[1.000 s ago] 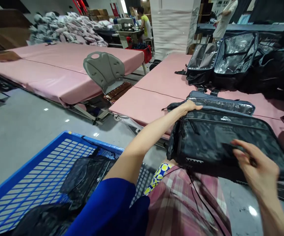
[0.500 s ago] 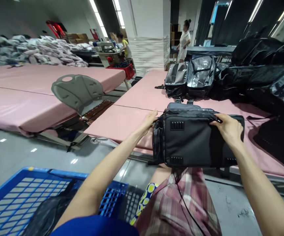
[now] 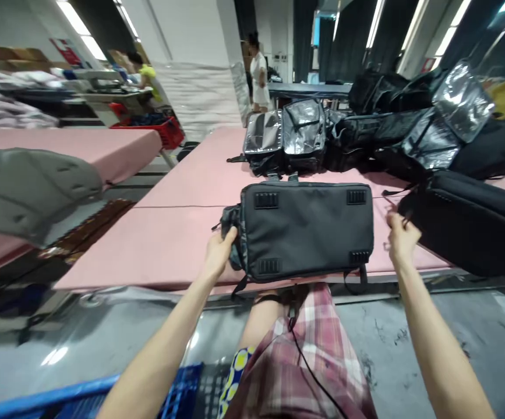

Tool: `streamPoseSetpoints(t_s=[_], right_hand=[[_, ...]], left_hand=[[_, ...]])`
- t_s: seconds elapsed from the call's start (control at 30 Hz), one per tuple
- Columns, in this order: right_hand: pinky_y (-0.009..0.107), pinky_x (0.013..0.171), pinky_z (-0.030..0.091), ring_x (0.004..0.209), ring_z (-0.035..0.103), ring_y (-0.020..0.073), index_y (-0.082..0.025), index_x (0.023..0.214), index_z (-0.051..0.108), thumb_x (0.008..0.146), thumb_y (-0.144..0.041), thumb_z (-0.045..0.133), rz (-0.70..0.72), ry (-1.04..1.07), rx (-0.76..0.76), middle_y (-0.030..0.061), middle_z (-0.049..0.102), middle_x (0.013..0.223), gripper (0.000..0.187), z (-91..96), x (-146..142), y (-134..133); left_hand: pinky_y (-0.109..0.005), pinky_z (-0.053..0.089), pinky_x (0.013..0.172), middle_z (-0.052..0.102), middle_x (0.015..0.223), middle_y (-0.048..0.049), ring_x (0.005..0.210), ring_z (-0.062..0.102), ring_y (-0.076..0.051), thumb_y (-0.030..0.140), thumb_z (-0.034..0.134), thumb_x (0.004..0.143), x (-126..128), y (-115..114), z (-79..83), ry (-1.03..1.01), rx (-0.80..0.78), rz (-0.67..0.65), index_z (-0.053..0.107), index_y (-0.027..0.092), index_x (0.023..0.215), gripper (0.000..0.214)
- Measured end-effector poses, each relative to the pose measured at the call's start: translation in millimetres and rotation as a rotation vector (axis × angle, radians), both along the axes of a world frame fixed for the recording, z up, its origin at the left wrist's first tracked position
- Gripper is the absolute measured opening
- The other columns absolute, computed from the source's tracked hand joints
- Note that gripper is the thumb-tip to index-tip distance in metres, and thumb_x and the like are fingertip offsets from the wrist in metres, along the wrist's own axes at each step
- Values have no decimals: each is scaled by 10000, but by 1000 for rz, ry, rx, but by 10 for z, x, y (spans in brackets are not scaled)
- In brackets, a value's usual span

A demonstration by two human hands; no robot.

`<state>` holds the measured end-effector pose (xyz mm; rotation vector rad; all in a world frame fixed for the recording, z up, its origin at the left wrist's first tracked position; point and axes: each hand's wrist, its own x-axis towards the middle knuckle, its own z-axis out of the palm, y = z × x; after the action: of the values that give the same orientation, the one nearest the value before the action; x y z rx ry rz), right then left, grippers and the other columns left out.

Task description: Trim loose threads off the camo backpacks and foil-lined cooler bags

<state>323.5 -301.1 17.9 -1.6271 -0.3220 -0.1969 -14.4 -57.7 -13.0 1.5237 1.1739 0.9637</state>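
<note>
A black bag (image 3: 307,230) lies in front of me on the pink-covered table, its flat panel with ribbed strips at the corners facing up. At its left end, my left hand (image 3: 221,251) is closed on the bag's side pocket, thumb on top. My right hand (image 3: 403,241) is off the bag, in the gap to its right. Its fingers are closed around a small dark object (image 3: 406,220), too blurred to name. Straps hang from the bag's near edge. Close to my right hand lies another black bag (image 3: 475,224).
Several open bags with silver lining (image 3: 304,125) stand at the back of the pink table (image 3: 182,230). A grey plastic board (image 3: 38,180) is at the left. Below me sits a blue crate (image 3: 81,393). Other people (image 3: 260,75) are farther off.
My right hand has left the bag's top and moved to its right. The bag now lies flatter, its whole panel showing. My left hand has closed on its side. The view has turned right.
</note>
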Motion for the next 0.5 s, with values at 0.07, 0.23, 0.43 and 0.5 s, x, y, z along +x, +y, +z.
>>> streamPoseSetpoints(t_s=[0.07, 0.23, 0.43, 0.5], right_hand=[[230, 395, 338, 400, 376, 100, -124, 756, 669, 676, -429, 606, 61, 64, -41, -77, 348, 395, 322, -282, -182, -239], [254, 538, 443, 576, 537, 138, -110, 905, 680, 569, -428, 691, 115, 177, -21, 27, 627, 644, 463, -739, -417, -376], [235, 393, 346, 425, 445, 105, -71, 881, 678, 621, -531, 638, 102, 279, 10, 17, 586, 546, 530, -783, -334, -404], [233, 466, 408, 538, 532, 133, -97, 879, 685, 568, -492, 696, 153, 276, 5, 29, 625, 623, 503, -792, -383, -375]], left_hand=[[-278, 434, 579, 603, 629, -35, 639, 543, -186, 631, 610, 595, 6, 45, 25, -41, -32, 12, 593, 125, 689, 515], [-235, 372, 490, 577, 592, -8, 553, 493, -140, 624, 671, 499, -39, 6, 66, -77, -111, 33, 554, 133, 612, 518], [-225, 377, 470, 581, 556, -5, 514, 501, -133, 593, 714, 452, -160, 31, 7, -105, -198, 62, 569, 126, 616, 516], [-226, 390, 475, 597, 572, -16, 523, 515, -138, 603, 721, 433, -160, 35, -17, -115, -208, 58, 586, 117, 631, 542]])
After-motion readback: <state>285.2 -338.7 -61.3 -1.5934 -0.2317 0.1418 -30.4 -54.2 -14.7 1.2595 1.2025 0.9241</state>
